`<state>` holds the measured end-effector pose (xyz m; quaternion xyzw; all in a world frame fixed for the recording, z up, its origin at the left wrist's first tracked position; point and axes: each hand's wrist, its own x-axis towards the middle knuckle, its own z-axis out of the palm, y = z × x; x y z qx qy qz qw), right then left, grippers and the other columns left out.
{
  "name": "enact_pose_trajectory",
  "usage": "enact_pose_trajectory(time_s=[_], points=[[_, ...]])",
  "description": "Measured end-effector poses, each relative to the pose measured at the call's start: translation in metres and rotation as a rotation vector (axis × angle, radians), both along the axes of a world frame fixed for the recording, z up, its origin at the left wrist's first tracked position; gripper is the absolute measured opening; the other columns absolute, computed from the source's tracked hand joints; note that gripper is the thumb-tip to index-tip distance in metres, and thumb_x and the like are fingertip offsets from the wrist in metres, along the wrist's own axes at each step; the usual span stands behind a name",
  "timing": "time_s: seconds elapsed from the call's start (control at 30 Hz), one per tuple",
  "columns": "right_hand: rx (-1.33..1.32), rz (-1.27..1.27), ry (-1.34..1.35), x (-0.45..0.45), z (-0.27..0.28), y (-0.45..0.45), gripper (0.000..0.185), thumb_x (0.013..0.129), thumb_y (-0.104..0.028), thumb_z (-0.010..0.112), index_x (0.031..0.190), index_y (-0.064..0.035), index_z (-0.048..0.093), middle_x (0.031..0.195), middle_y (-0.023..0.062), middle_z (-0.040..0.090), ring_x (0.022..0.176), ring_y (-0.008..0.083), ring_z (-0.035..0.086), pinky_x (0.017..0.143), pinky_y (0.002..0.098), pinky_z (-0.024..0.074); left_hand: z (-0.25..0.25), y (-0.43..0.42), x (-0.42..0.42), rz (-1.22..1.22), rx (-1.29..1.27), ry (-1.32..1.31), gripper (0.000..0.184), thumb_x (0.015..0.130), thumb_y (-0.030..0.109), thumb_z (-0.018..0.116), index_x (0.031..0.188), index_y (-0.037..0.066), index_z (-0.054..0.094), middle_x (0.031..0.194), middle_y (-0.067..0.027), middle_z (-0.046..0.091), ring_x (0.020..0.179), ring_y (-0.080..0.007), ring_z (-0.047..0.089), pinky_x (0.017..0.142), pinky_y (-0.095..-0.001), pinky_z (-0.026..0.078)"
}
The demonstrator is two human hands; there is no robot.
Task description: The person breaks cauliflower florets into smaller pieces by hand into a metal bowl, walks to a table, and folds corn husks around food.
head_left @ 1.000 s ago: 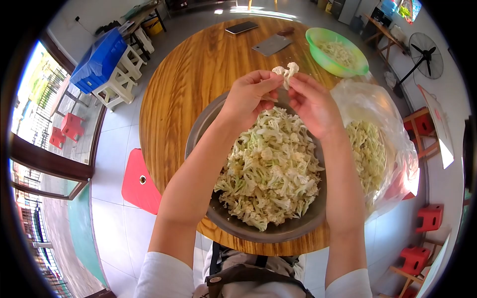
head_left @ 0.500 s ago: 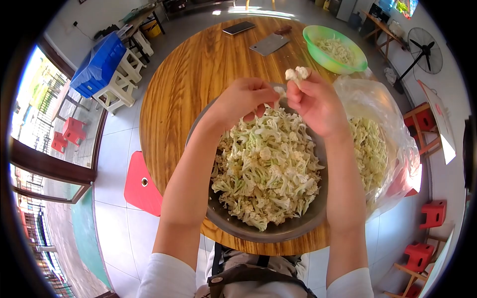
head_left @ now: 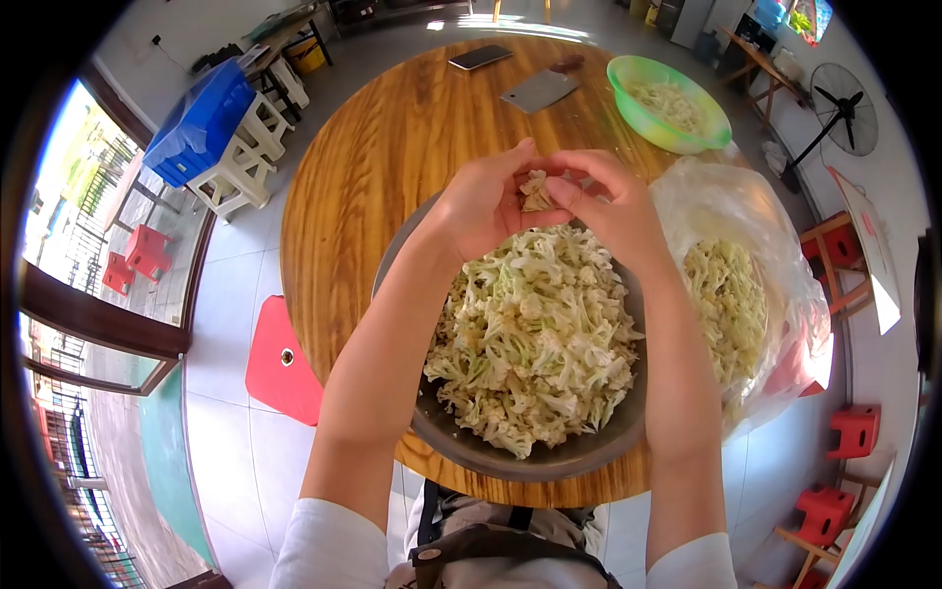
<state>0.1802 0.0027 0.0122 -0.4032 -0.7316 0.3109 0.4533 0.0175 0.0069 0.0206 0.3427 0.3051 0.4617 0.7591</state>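
Over the far part of a large metal bowl, my left hand is cupped around a small cauliflower floret. My right hand meets it from the other side, its thumb pressed against the floret and its fingers curled behind. Parts of the fingertips are hidden, so I cannot tell how much more they hold. Beneath both hands, a heap of cut cauliflower, whitish with pale green stems, fills the bowl.
A clear plastic bag of cauliflower lies right of the bowl. Farther back on the wooden table are a green basin with more pieces, a cleaver and a phone. A red stool stands at left.
My hands have come together. The right hand has lowered and turned inward, its raised florets now out of sight. The left hand has turned to cup a floret.
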Motion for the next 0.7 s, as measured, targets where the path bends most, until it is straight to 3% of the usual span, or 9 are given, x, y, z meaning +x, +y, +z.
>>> enact_pose_trajectory(time_s=[0.2, 0.4, 0.5, 0.7], points=[[-0.13, 0.084, 0.047, -0.006, -0.006, -0.004, 0.02, 0.082, -0.012, 0.064, 0.098, -0.0019, 0.061, 0.09, 0.0038, 0.06, 0.082, 0.0108, 0.058, 0.071, 0.0228, 0.047, -0.006, 0.001, -0.001, -0.126, 0.064, 0.072, 0.037, 0.095, 0.029, 0.039, 0.106, -0.004, 0.051, 0.097, -0.0104, 0.056, 0.084, -0.02, 0.058, 0.079, -0.033, 0.054], [-0.388, 0.002, 0.387, 0.001, 0.004, 0.0, 0.016, 0.082, -0.015, 0.064, 0.093, -0.0037, 0.061, 0.08, 0.0011, 0.06, 0.077, 0.0083, 0.056, 0.068, 0.0228, 0.0457, -0.006, 0.003, -0.007, -0.2, 0.051, -0.122, 0.031, 0.092, 0.018, 0.045, 0.11, -0.006, 0.049, 0.101, -0.0119, 0.056, 0.088, -0.02, 0.06, 0.082, -0.0321, 0.053], [-0.384, -0.025, 0.477, 0.003, -0.004, 0.006, 0.018, 0.082, -0.017, 0.065, 0.094, -0.0037, 0.061, 0.083, 0.0009, 0.059, 0.075, 0.0079, 0.054, 0.067, 0.0229, 0.0448, -0.007, 0.002, -0.007, -0.192, 0.113, 0.024, 0.029, 0.09, 0.012, 0.048, 0.111, -0.008, 0.047, 0.106, -0.0154, 0.055, 0.091, -0.0221, 0.061, 0.081, -0.0293, 0.054], [-0.335, -0.073, 0.585, 0.004, -0.009, 0.012, 0.021, 0.082, -0.019, 0.064, 0.098, -0.0063, 0.059, 0.088, -0.0003, 0.059, 0.076, 0.0078, 0.054, 0.068, 0.0224, 0.0429, -0.004, 0.0, -0.003, -0.061, 0.084, 0.121, 0.023, 0.09, 0.005, 0.046, 0.109, -0.007, 0.047, 0.1, -0.0163, 0.059, 0.086, -0.0214, 0.063, 0.075, -0.0245, 0.054]])
